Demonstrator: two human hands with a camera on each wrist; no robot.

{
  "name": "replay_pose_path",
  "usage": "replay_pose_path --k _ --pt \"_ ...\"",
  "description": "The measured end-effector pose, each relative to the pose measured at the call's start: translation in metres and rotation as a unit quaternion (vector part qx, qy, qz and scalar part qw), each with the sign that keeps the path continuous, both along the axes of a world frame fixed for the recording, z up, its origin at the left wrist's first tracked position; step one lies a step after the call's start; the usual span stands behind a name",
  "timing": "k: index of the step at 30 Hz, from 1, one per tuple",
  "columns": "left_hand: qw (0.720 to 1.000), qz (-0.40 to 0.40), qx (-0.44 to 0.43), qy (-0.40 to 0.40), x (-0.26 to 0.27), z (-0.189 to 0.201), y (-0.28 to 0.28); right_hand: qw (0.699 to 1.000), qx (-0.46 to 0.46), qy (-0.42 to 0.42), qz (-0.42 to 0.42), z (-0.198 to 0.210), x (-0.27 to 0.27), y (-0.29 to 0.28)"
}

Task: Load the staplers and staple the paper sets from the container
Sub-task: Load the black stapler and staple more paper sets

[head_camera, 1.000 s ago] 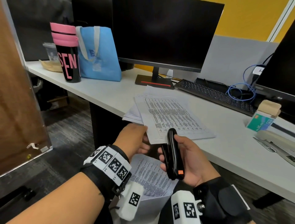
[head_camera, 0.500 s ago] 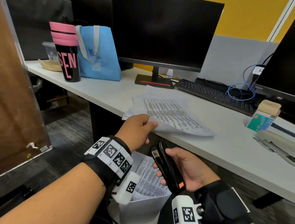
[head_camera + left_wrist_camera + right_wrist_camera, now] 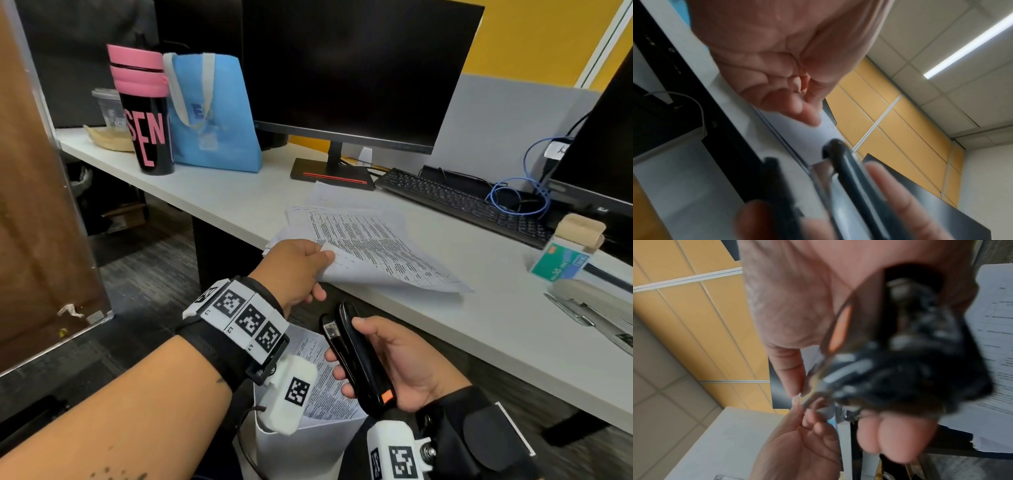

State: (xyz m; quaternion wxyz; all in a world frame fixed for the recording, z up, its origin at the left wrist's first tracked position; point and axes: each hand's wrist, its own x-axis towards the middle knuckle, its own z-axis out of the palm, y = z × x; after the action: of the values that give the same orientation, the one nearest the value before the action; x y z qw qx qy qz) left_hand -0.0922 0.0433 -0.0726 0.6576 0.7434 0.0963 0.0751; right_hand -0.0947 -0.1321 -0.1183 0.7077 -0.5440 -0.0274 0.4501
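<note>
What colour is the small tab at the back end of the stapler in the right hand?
Orange, on the black stapler; the head view shows it best.

Head view is looking forward and down from above both forearms, taking in the bench (image 3: 239, 205) near edge and the far monitor. Left wrist view is sitting very close under the left hand (image 3: 777, 56), facing up along the palm toward ceiling and yellow wall. Right wrist view is pressing close on the right hand (image 3: 797, 305), also tilting upward, blurred. All three are sharing the black stapler (image 3: 359, 356) and the paper set (image 3: 370, 250) at the bench's near edge.
</note>
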Motion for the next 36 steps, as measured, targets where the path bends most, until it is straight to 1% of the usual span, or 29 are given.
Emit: replay_pose_path --k 3,6,7,9,11,12,13,14,15,16,18,19,20,21,24,27,29,31,32,33,34,36 --pt "1.0 -0.009 -0.016 -0.018 -0.001 -0.001 0.001 1.0 0.008 -0.013 -0.018 0.009 0.0 -0.004" --pt "0.995 -0.009 -0.083 -0.047 -0.005 -0.003 0.005 0.998 0.038 -0.05 -0.013 0.025 -0.003 -0.015" --pt "0.993 0.005 -0.106 -0.048 -0.006 -0.004 0.006 0.997 0.047 -0.065 -0.01 0.032 -0.003 -0.02" --pt "0.991 0.06 -0.109 -0.05 -0.008 -0.008 0.01 0.994 0.042 -0.096 -0.035 0.048 -0.005 -0.029" --pt "0.986 0.124 -0.095 -0.057 -0.008 -0.013 0.014 0.986 0.016 -0.134 -0.102 0.064 -0.002 -0.038" --pt "0.984 0.148 -0.086 -0.058 -0.008 -0.014 0.016 0.976 -0.004 -0.157 -0.152 0.07 0.002 -0.043" --pt "0.982 0.165 -0.076 -0.058 -0.008 -0.017 0.018 0.961 -0.034 -0.185 -0.2 0.076 0.007 -0.048" --pt "0.98 0.172 -0.084 -0.059 -0.009 -0.019 0.02 0.941 -0.08 -0.222 -0.244 0.08 0.012 -0.053" --pt "0.977 0.177 -0.108 -0.056 -0.009 -0.021 0.021 0.914 -0.135 -0.261 -0.281 0.082 0.019 -0.06" --pt "0.973 0.17 -0.148 -0.046 -0.012 -0.019 0.02 0.882 -0.196 -0.3 -0.306 0.082 0.025 -0.067" --pt "0.961 0.14 -0.238 -0.02 -0.015 -0.019 0.019 0.806 -0.335 -0.36 -0.329 0.083 0.034 -0.08" --pt "0.955 0.119 -0.271 -0.008 -0.015 -0.019 0.018 0.768 -0.4 -0.38 -0.325 0.084 0.037 -0.084" --pt "0.952 0.097 -0.291 0.002 -0.017 -0.016 0.016 0.739 -0.451 -0.39 -0.314 0.087 0.038 -0.087" --pt "0.952 0.083 -0.294 0.017 -0.017 -0.016 0.015 0.723 -0.487 -0.391 -0.297 0.088 0.039 -0.089" --pt "0.955 0.056 -0.281 0.074 -0.019 -0.014 0.013 0.699 -0.547 -0.39 -0.244 0.088 0.045 -0.092" --pt "0.964 -0.01 -0.245 0.105 -0.023 -0.013 0.014 0.671 -0.593 -0.384 -0.222 0.086 0.051 -0.091" --pt "0.964 -0.054 -0.231 0.116 -0.028 -0.013 0.015 0.639 -0.605 -0.408 -0.244 0.086 0.05 -0.089" --pt "0.954 -0.082 -0.263 0.116 -0.031 -0.01 0.017 0.601 -0.576 -0.47 -0.294 0.087 0.045 -0.084" --pt "0.948 -0.085 -0.286 0.107 -0.031 -0.008 0.017 0.6 -0.545 -0.497 -0.31 0.088 0.042 -0.08" --pt "0.942 -0.079 -0.311 0.094 -0.03 -0.006 0.017 0.614 -0.515 -0.51 -0.312 0.089 0.039 -0.073" --pt "0.937 -0.065 -0.333 0.081 -0.027 -0.006 0.017 0.639 -0.493 -0.51 -0.298 0.089 0.036 -0.066" --pt "0.934 -0.038 -0.351 0.059 -0.021 -0.006 0.016 0.687 -0.48 -0.493 -0.234 0.083 0.032 -0.054"
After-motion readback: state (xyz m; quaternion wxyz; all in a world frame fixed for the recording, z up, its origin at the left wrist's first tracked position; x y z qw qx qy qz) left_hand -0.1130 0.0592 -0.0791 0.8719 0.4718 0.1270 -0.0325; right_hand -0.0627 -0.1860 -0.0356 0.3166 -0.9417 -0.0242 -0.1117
